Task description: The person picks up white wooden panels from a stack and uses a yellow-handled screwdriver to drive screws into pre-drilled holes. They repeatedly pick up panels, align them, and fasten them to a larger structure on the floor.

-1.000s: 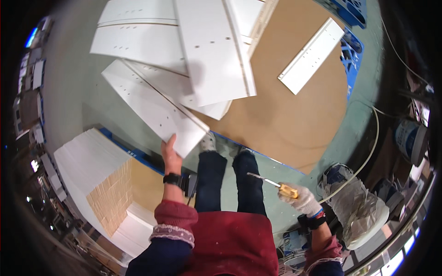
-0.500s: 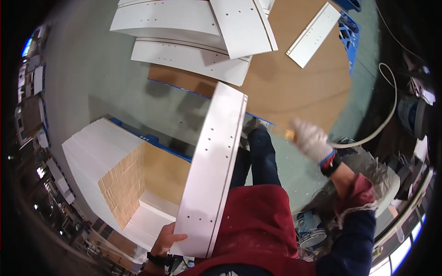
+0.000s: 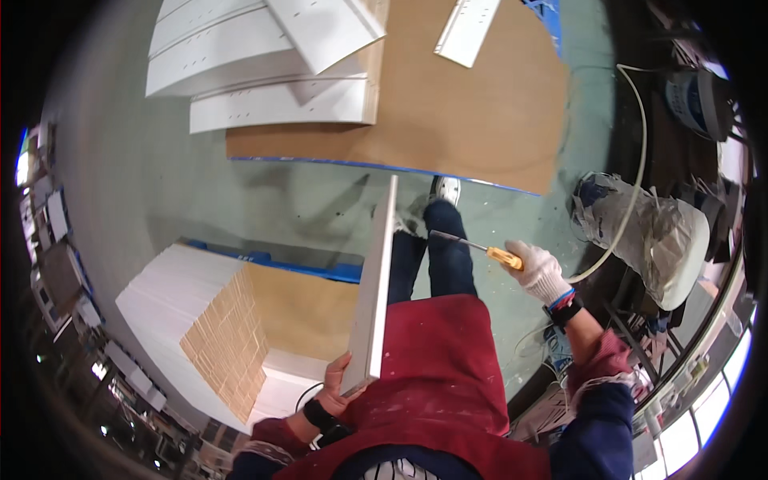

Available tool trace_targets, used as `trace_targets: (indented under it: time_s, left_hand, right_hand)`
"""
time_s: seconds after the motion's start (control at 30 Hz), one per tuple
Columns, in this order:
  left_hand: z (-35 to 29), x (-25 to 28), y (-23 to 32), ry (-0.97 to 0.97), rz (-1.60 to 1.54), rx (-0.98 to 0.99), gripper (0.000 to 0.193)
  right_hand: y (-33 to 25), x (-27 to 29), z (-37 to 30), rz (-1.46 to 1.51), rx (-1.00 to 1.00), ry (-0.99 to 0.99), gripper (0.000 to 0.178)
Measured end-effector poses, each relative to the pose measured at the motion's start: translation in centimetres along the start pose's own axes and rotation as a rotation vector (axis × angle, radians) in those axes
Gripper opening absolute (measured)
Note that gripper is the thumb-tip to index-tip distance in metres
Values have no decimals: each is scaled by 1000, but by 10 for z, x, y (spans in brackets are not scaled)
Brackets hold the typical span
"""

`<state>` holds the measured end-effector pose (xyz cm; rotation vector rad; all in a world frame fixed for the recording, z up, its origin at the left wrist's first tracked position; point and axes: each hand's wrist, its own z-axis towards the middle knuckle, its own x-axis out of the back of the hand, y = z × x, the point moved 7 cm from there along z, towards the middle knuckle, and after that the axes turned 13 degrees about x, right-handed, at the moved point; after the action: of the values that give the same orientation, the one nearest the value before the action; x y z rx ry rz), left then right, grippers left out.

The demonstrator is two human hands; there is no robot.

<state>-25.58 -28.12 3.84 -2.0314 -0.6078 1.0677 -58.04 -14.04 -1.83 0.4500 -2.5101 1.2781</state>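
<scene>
The left hand [image 3: 340, 388] grips a white panel [image 3: 376, 288] on edge, just right of the open white cabinet [image 3: 200, 320]; the gloved right hand [image 3: 540, 272], farther right, holds a yellow-handled screwdriver [image 3: 480, 248].

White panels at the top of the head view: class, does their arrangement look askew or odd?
Yes. The white panels lie in a loose heap, overlapping at different angles, half on the brown sheet. No damage is visible.

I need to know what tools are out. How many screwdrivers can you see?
1: a yellow-handled screwdriver in the gloved right hand, beside the white panel held by the left hand. Others may be hidden.
</scene>
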Motion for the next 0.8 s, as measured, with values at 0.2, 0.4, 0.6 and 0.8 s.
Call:
trace_targets:
  time_s: [0.2, 0.4, 0.6, 0.8]
  left_hand:
    - [80, -22, 13, -295, -380, -240, 18]
    - [86, -35, -7, 36, -3, -344, 21]
    - [26, -92, -14, 931, 945, -226, 53]
    - [21, -160, -30, 1224, 1277, 122, 59]
  right_hand:
    - [-7, 7, -31, 336, 94, -27, 31]
    - [9, 24, -14, 230, 349, 10, 26]
    - [154, 44, -20, -180, -192, 25, 24]
    - [180, 43, -62, -71, -297, -39, 32]
